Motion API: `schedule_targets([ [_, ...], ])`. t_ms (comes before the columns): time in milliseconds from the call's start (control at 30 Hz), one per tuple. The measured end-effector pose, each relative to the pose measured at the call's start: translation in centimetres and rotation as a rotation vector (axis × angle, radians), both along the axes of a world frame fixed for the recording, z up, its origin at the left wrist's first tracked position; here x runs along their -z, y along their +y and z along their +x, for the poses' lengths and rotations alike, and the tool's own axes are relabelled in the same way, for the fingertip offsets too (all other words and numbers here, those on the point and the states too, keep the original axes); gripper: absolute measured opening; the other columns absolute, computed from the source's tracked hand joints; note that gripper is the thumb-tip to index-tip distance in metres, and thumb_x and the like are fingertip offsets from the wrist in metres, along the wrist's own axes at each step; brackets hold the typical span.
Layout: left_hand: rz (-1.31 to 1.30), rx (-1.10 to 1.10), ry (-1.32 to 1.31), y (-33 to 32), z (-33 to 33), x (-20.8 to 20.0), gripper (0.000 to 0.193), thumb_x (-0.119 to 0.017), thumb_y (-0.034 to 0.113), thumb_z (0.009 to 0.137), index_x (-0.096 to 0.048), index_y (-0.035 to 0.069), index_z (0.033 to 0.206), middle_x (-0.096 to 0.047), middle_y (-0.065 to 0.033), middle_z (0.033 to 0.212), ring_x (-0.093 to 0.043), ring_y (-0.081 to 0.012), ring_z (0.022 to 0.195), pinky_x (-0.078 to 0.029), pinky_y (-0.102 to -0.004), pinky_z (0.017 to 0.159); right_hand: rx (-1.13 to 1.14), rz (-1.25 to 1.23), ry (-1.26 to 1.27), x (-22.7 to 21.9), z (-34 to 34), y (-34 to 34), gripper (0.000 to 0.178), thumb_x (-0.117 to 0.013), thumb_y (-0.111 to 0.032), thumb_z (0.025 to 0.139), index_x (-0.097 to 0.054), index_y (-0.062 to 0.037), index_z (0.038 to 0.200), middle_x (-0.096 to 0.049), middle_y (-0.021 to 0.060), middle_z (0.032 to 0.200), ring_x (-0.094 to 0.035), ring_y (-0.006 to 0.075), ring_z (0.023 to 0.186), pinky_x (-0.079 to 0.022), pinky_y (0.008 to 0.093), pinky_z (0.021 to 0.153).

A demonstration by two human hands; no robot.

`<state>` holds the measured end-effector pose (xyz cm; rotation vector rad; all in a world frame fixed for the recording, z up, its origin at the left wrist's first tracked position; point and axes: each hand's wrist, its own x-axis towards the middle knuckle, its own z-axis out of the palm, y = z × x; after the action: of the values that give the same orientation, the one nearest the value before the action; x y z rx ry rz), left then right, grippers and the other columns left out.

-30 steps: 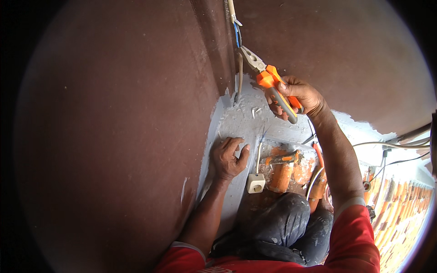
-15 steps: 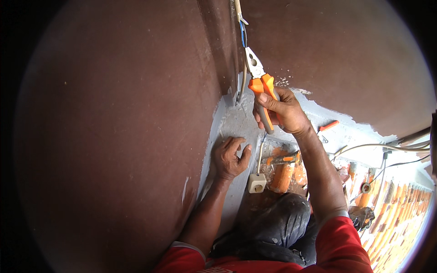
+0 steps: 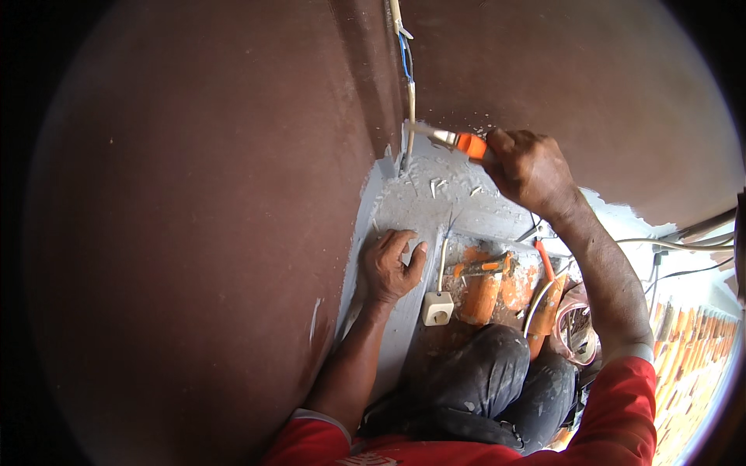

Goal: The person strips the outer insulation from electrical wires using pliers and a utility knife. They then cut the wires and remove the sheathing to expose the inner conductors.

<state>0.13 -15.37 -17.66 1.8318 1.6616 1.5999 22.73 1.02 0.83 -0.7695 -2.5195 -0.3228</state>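
Observation:
My right hand (image 3: 536, 171) is closed round the handles of orange-and-grey pliers (image 3: 469, 145). They are held sideways, with the metal jaws pointing left at the pale cable (image 3: 411, 109) in the wall corner; whether the jaws grip it I cannot tell. Higher up, the cable's sheath is cut away and blue and dark wires (image 3: 406, 60) show. My left hand (image 3: 395, 268) rests on the grey ledge (image 3: 396, 338), fingers loosely bent and thumb apart, holding nothing. Below and to its right lies a white socket (image 3: 437, 308), whose short cable ends in bare-sheathed thin wires.
Small white scraps (image 3: 439, 186) lie on the grey corner surface. An orange-and-dark tool (image 3: 482, 268) lies on terracotta tiles (image 3: 478, 301), beside a red-handled tool (image 3: 545, 260). A see-through pinkish container (image 3: 576, 332) stands by my knee. Cables (image 3: 684, 246) run at the right; brown walls flank the corner.
My right hand has moved right and turned the pliers from upright to sideways, their jaws now lower along the cable. My left hand has hardly moved. The red-handled tool appears lower than before.

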Motion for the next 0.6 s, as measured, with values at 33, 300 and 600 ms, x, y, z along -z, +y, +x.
schedule_targets([
  [33, -0.008, -0.010, 0.008, -0.1, -0.1, 0.0, 0.018, -0.082, 0.014, 0.093, -0.077, 0.003, 0.108, -0.065, -0.0055, 0.079, -0.055, -0.0141, 0.059, -0.044, -0.0318, 0.053, -0.061, -0.043, -0.104, 0.9, 0.5, -1.3, 0.026, -0.079, -0.029, 0.100, -0.068, -0.0054, 0.104, -0.075, 0.0133, 0.081, -0.078, 0.0357, 0.078, -0.064, 0.0487, 0.072],
  [300, -0.061, -0.026, 0.029, -0.3, -0.3, -0.2, 0.020, -0.082, 0.015, 0.091, -0.075, 0.002, 0.103, -0.071, -0.0129, 0.085, -0.066, -0.0258, 0.067, -0.053, -0.0388, 0.062, 0.190, -1.423, 0.465, 0.9, 0.8, -7.6, 0.036, -0.082, -0.031, 0.104, -0.070, 0.0006, 0.115, -0.077, 0.0095, 0.083, -0.072, 0.0127, 0.070, -0.056, 0.0315, 0.061],
  [600, -0.063, -0.020, 0.006, -0.1, -0.1, -0.4, 0.019, -0.082, 0.014, 0.090, -0.075, 0.002, 0.102, -0.072, -0.0139, 0.085, -0.067, -0.0294, 0.069, -0.055, -0.0409, 0.063, -0.115, -1.642, 0.696, -2.0, -1.0, -5.3, 0.041, -0.080, -0.011, 0.097, -0.068, 0.0065, 0.131, -0.081, 0.0178, 0.105, -0.079, 0.0224, 0.085, -0.060, 0.0295, 0.069],
])
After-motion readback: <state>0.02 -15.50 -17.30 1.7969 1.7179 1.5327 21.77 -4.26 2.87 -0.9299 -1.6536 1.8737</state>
